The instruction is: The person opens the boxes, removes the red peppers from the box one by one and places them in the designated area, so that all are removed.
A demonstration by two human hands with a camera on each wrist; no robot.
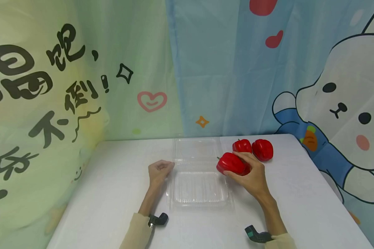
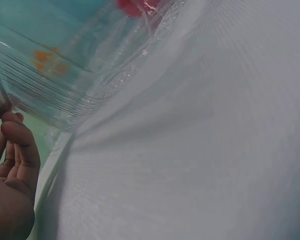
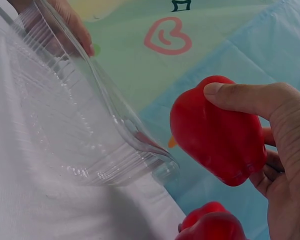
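My right hand [image 1: 253, 173] grips a glossy red bell pepper [image 1: 229, 163] above the right side of a clear plastic clamshell box [image 1: 201, 189]. In the right wrist view, my thumb lies across the top of the held pepper [image 3: 215, 135], and the other fingers are partly hidden behind it. The box lies unfolded on the table, its lid [image 1: 197, 148] toward the back and its ribbed tray nearer me. At the box's left edge, my left hand [image 1: 160, 172] pinches the thin rim between thumb and curled fingers, as the left wrist view shows.
Two more red bell peppers, one [image 1: 242, 145] beside the lid and another [image 1: 262, 150] just right of it, sit at the back of the white table [image 1: 112, 193]. A printed curtain [image 1: 205, 69] hangs behind the table's far edge.
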